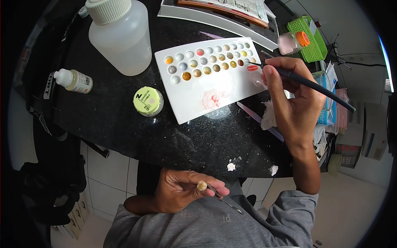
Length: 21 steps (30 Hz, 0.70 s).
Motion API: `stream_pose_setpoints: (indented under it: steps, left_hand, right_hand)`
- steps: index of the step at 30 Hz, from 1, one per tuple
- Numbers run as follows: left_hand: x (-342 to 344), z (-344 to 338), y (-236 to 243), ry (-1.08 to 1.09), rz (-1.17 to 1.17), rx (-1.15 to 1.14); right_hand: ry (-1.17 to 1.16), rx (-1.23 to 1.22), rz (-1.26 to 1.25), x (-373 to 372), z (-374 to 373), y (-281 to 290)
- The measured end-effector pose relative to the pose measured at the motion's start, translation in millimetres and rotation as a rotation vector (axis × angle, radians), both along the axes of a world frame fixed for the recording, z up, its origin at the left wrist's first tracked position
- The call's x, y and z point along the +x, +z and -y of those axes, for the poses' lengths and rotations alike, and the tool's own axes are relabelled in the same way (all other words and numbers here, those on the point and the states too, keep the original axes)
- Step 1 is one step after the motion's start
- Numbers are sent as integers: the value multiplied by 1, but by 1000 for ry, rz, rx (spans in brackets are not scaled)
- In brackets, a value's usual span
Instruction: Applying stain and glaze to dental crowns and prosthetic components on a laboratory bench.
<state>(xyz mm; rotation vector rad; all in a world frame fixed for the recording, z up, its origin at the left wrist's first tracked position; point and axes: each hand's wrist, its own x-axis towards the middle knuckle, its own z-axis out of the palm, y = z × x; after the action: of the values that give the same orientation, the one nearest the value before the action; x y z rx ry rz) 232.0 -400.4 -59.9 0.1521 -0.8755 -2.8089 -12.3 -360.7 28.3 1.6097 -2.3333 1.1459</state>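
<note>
My right hand point(295, 99) holds a slim black brush point(318, 89), its fine tip over the right end of a white porcelain palette point(184, 97) with rows of coloured wells. Near the edge of the dark counter, my left hand point(178, 190) grips a curved metal clamp point(229, 206); a small cream-coloured piece, apparently a tooth crown point(202, 185), shows at its end by my fingertips. A jar with a pale green lid point(144, 99) stands left of the palette. Some crumpled white tissue point(269, 113) lies beside my right hand, partly hidden by it.
A large plastic bottle point(120, 43) and a small dropper bottle point(76, 81) stand at left. Behind lie a white tray point(186, 14), an orange-capped jar point(291, 43) and a green basket point(312, 45). A lilac strip point(248, 111) and white scraps point(231, 166) lie on the dark counter point(124, 128).
</note>
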Motion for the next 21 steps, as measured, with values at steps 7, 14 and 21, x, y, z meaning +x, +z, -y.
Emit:
stream_pose_setpoints:
  steps: [7,14,21]
  left_hand:
    - [1,0,-1,-15,-21,12]
    - [0,0,-2,-12,-26,15]
    - [0,2,0,-22,-25,9]
  right_hand:
    - [1,16,-12,0,1,0]
    - [20,23,-84,-1,0,-1]
    - [62,-23,-119,5,-4,13]
